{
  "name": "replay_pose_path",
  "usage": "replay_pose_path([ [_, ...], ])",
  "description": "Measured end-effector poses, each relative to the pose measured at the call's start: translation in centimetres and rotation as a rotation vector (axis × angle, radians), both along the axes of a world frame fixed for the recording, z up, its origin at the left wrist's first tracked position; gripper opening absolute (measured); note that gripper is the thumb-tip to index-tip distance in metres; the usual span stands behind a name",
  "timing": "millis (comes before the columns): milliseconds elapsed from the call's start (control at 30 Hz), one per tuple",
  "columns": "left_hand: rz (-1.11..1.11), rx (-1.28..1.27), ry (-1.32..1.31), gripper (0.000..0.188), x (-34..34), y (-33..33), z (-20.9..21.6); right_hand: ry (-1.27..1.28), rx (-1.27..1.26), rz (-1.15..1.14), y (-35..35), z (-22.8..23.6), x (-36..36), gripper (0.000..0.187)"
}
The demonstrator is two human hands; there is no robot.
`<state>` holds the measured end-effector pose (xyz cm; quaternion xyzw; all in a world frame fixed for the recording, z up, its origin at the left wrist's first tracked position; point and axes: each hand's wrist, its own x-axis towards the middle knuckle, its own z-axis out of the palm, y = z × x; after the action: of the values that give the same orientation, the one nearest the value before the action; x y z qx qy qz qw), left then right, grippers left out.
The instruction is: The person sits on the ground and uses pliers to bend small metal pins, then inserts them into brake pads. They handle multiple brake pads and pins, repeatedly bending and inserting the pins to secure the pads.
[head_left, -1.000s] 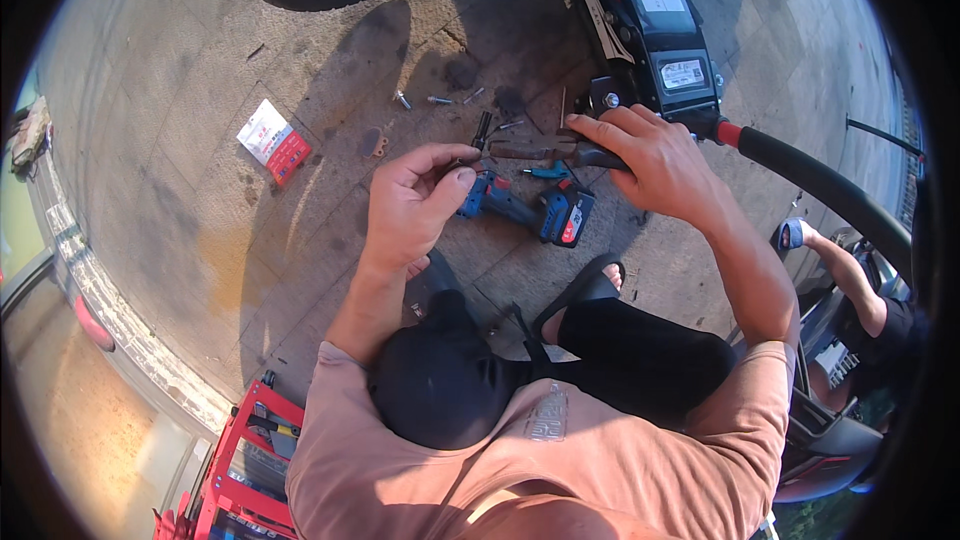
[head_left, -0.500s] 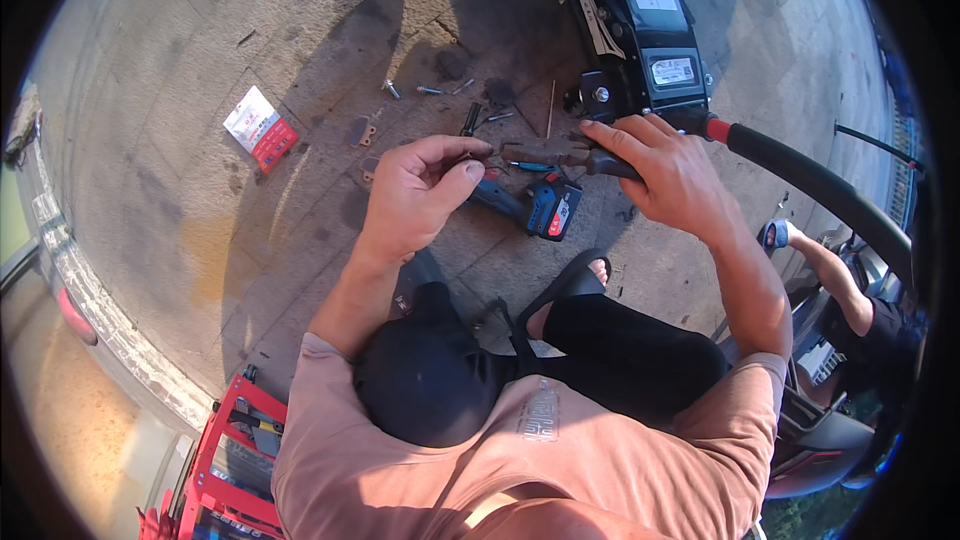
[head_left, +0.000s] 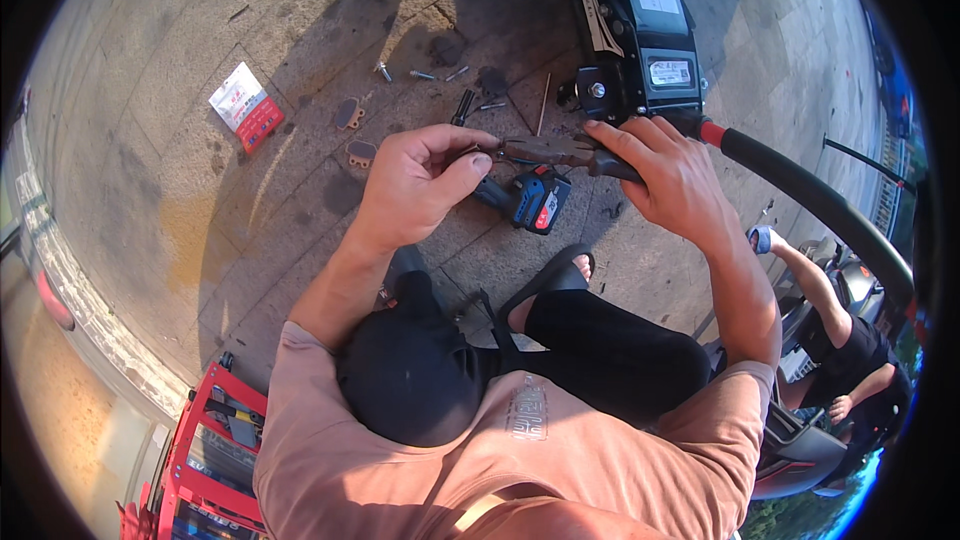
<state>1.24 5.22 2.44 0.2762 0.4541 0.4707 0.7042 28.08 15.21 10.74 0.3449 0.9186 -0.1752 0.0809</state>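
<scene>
Motorcycle (head_left: pixel 640 40): red and black bodywork, parked at the top of the paved ground (head_left: pixel 180 200).
Person's right hand (head_left: pixel 670 175): fingers wrapped around the dark handles of the pliers.
Person's left hand (head_left: pixel 415 185): thumb and fingertips pinched on a small part at the pliers' nose; the part is too small to identify.
Red tool cart (head_left: pixel 215 450): lower left edge.
Cordless driver (head_left: pixel 525 198): black, blue and red, lying on the ground just below the hands.
Pliers (head_left: pixel 550 150): held level between both hands, above the driver.
Small red and white box (head_left: pixel 245 105): on the ground, well left.
Two brake pads (head_left: pixel 355 135): beside the left hand.
Loose bolts (head_left: pixel 400 72): near the motorcycle.
</scene>
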Motion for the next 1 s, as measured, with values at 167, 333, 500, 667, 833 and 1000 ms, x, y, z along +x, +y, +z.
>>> replay_pose_path([
  [167,-0.002,-0.004,0.014,0.022,0.4,0.0,-0.1,-0.044,0.008,-0.003,-0.1,0.1,0.1,0.05],
  [333,-0.006,0.022,0.07,0.021,0.6,0.0,0.1,0.064,-0.111,-0.122,-0.4,-0.6,0.0,0.038],
  [500,0.032,0.026,0.099,0.02,0.9,0.2,0.3,-0.013,-0.237,-0.244,-0.4,-1.0,-0.1,0.037],
  [667,0.014,0.005,0.137,0.02,1.2,0.3,-0.1,-0.014,-0.204,-0.259,-0.6,-1.4,-0.1,0.036],
  [833,-0.003,-0.028,0.119,0.02,1.3,0.3,-0.6,-0.03,-0.179,-0.269,-0.8,-1.6,0.0,0.036],
  [1000,0.009,-0.021,0.069,0.021,0.9,0.6,-0.2,-0.055,-0.116,-0.152,-0.1,-1.3,0.2,0.048],
])
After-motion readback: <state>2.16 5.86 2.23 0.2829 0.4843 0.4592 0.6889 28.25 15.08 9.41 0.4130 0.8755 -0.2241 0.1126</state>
